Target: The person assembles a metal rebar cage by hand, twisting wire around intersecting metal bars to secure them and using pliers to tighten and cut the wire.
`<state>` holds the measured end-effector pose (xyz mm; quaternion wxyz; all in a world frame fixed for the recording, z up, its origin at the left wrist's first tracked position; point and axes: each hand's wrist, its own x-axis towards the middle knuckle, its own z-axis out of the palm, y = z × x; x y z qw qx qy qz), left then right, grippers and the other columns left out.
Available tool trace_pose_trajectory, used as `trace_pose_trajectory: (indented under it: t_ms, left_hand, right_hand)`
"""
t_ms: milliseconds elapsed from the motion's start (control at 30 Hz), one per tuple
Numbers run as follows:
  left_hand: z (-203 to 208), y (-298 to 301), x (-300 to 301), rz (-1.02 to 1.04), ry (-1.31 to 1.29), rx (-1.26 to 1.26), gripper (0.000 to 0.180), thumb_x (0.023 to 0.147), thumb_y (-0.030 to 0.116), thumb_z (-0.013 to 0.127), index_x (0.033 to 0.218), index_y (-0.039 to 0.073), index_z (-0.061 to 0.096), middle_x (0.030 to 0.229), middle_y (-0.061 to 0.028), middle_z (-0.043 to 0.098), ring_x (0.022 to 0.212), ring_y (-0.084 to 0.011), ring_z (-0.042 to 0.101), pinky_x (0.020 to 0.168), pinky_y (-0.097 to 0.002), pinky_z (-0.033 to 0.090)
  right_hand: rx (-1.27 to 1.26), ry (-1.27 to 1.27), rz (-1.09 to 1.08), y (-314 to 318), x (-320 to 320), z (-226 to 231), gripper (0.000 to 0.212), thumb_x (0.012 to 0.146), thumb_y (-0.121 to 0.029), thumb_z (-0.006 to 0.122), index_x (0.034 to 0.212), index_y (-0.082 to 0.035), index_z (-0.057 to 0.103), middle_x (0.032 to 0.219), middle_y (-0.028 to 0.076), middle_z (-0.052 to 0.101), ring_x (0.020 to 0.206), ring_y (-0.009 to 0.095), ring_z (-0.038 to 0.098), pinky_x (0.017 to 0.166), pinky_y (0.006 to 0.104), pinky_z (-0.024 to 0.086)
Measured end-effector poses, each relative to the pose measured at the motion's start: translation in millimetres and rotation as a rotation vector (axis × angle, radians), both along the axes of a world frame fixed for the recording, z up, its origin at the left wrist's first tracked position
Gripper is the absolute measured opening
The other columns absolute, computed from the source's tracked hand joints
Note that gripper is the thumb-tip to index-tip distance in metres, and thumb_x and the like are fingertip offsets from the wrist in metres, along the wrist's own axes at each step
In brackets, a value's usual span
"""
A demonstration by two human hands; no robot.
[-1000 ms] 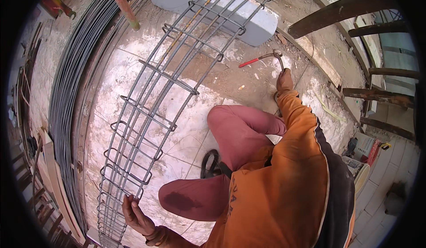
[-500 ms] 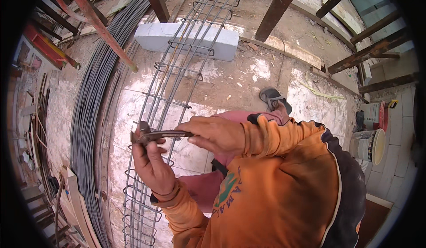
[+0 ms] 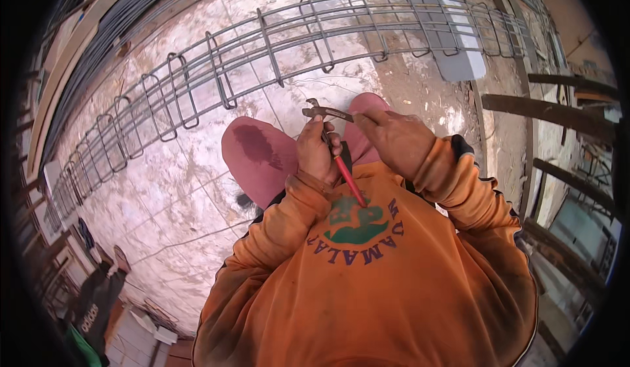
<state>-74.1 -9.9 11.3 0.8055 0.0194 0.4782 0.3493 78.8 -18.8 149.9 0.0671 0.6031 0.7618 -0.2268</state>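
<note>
Pincers [image 3: 340, 167] were held on the near side of the rebar cage [image 3: 270, 47], apart from it.
The left hand [image 3: 315, 154] had its fingers curled around the red-ended handle; the right hand [image 3: 397, 141] gripped the other.

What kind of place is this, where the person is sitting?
It looks like a building site. There's a long cage made of metal bars, a bundle of dark metal rods and a pair of pincers with a red handle.

Dusty tiled flr [image 3: 190, 200] w/ gry blk [image 3: 463, 66], steel rods [image 3: 138, 6].
</note>
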Motion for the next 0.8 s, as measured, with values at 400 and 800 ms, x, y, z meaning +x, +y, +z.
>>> trace_pose_trajectory:
  t_ms: [400, 800]
  left_hand:
    - [-24, 34, -45, 0.145, 0.151, 0.198, 0.023, 0.094, 0.026, 0.052, 0.095, 0.003, 0.054, 0.075, -0.0040, 0.050, 0.048, -0.0108, 0.048, 0.037, -0.0237, 0.033]
    - [-80, 78, -17, 0.140, 0.139, -0.092, 0.035, 0.092, 0.030, 0.046, 0.102, -0.003, 0.054, 0.072, -0.0089, 0.052, 0.048, -0.0172, 0.049, 0.040, -0.0308, 0.037]
  right_hand:
    - [0.049, -0.215, 0.364, 83, -67, -6, 0.023, 0.080, -0.003, 0.051, 0.101, -0.004, 0.060, 0.094, 0.014, 0.061, 0.085, 0.032, 0.064, 0.072, 0.0405, 0.053]
    - [0.008, -0.348, 0.449, 124, -72, -84, 0.034, 0.080, 0.001, 0.048, 0.111, -0.007, 0.059, 0.100, 0.015, 0.061, 0.087, 0.035, 0.062, 0.074, 0.0418, 0.051]
